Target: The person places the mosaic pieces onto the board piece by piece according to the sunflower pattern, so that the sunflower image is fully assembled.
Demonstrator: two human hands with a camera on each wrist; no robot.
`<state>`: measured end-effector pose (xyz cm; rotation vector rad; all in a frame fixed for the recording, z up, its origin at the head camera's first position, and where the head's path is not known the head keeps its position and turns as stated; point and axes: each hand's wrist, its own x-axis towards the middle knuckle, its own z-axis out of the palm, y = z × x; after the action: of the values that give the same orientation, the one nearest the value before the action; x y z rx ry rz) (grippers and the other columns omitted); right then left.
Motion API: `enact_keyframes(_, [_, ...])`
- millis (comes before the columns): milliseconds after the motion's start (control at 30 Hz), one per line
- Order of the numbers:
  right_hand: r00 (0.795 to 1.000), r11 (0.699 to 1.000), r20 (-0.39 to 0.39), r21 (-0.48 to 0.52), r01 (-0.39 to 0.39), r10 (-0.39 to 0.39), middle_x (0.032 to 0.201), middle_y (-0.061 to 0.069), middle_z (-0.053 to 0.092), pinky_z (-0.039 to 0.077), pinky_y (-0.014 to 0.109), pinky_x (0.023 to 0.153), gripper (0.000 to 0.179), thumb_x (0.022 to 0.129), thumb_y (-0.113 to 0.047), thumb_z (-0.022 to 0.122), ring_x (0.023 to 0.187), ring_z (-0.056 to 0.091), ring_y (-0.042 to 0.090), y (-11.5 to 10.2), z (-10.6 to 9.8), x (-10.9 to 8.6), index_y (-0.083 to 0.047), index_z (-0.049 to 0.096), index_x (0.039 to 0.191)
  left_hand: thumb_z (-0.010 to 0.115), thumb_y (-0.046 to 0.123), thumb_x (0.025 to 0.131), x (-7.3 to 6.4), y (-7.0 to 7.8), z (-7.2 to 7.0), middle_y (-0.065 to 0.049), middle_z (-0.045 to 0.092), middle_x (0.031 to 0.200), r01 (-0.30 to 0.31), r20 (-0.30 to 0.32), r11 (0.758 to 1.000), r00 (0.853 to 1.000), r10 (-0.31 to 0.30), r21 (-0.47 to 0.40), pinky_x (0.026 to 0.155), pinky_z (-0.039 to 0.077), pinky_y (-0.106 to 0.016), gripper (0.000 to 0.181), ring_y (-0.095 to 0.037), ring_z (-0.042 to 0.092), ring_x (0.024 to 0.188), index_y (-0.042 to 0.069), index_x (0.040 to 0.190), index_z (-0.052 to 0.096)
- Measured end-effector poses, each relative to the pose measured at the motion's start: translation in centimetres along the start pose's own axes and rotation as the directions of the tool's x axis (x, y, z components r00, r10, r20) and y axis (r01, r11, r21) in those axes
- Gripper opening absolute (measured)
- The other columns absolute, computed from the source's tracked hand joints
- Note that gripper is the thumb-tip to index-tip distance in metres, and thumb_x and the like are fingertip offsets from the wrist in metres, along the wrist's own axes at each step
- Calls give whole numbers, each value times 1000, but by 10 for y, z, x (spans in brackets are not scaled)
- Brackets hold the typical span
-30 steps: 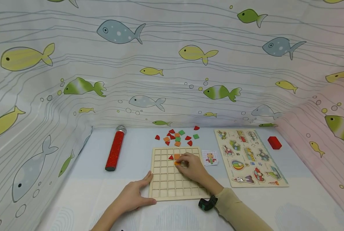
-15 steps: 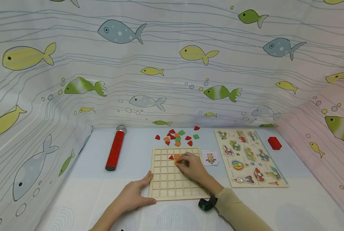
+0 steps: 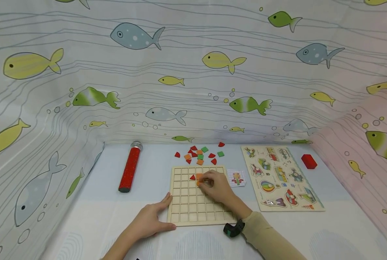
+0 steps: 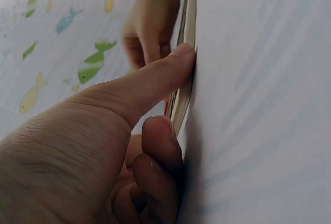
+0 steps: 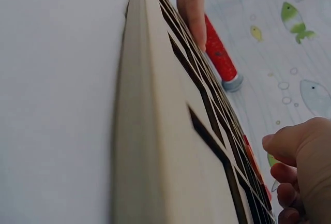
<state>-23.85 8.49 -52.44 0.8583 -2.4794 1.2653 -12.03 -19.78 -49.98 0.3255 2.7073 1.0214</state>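
- From my end the spot to watch is a small flat orange piece (image 3: 198,183), mostly hidden by fingertips, at the pale wooden grid board (image 3: 193,208). It's about midway between the board's left and right edges, closer to the far edge than the near one.
- Key relation, imo: it's just on the near side of a flat orange square (image 3: 199,176), pretty much in line with it. A flat red triangle (image 3: 192,177) sits just left of that square.
- Right hand (image 3: 217,186) is clearly the nearer one, thumb and fingers pinching the orange piece. The piece lies off that hand's left side, and the forearm comes in over the near-right corner of the board.
- Can't tell if the piece is flat in its cell or a touch above it; the right wrist cam doesn't settle it for me.
- Long axis? Too little of it shows, so I won't call it.
- Left hand (image 3: 149,219) is well apart from the piece, which lies farther off and to its right. Thumb and forefinger are spread wide around the near-left corner, touching the board's edges, and I'd guess they're steadying it.
- Printed white pattern card (image 3: 236,178) is just beside the board's right edge, fwiw.
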Motion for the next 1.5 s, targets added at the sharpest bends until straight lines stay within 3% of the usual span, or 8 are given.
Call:
enact_keyframes(267, [998, 1000, -54, 11, -16, 17, 97, 9, 77, 47, 23, 61, 19, 88, -4, 85, 74, 58, 14, 2, -11, 9, -2, 80, 107, 94, 45, 76, 0, 2, -1, -5, 44, 167, 5, -6, 1000, 1000, -5, 5, 116, 44, -61, 103, -37, 52, 146, 8, 160, 47])
enact_keyframes(467, [995, 998, -80, -19, -53, 52, 107, 17, 77, 44, 24, 60, 27, 91, -9, 84, 78, 60, 20, 7, -19, 30, 3, 78, 115, 95, 44, 75, -1, 3, -1, -6, 44, 166, 15, -5, 1000, 1000, -15, -8, 116, 44, -61, 104, -38, 51, 146, 8, 160, 47])
enact_keyframes(767, [983, 983, -44, -29, -180, 179, 110, 16, 77, 46, 28, 63, 27, 96, -13, 79, 75, 56, 18, 20, -13, 58, 3, 77, 118, 94, 44, 76, -1, 1, -1, -6, 43, 167, 8, -1, 1000, 1000, -8, -10, 116, 44, -61, 103, -37, 50, 147, 7, 160, 46])
enact_keyframes(1067, [960, 960, -28, -27, -279, 278, 112, 14, 77, 57, 36, 74, 29, 95, -18, 81, 87, 66, 21, 31, -5, 66, 1, 78, 116, 95, 43, 76, -2, 4, -2, -5, 43, 167, 18, -2, 1000, 1000, -18, -12, 116, 43, -61, 103, -37, 50, 148, 7, 160, 47])
enact_keyframes(1333, [946, 943, 22, -87, -320, 323, 110, 12, 77, 60, 43, 80, 27, 96, -25, 81, 95, 70, 26, 30, -2, 73, -3, 79, 112, 95, 43, 75, -1, 5, -2, -5, 45, 166, 16, -19, 1000, 1000, -16, 7, 115, 45, -60, 102, -36, 52, 146, 8, 159, 49])
enact_keyframes(1500, [939, 935, 29, -113, -337, 342, 106, 11, 77, 60, 41, 78, 26, 97, -26, 81, 92, 70, 25, 30, 1, 78, -3, 79, 108, 96, 42, 75, -2, 4, -1, -4, 44, 166, 6, -24, 1000, 1000, -6, 8, 116, 45, -59, 103, -35, 52, 146, 7, 159, 48])
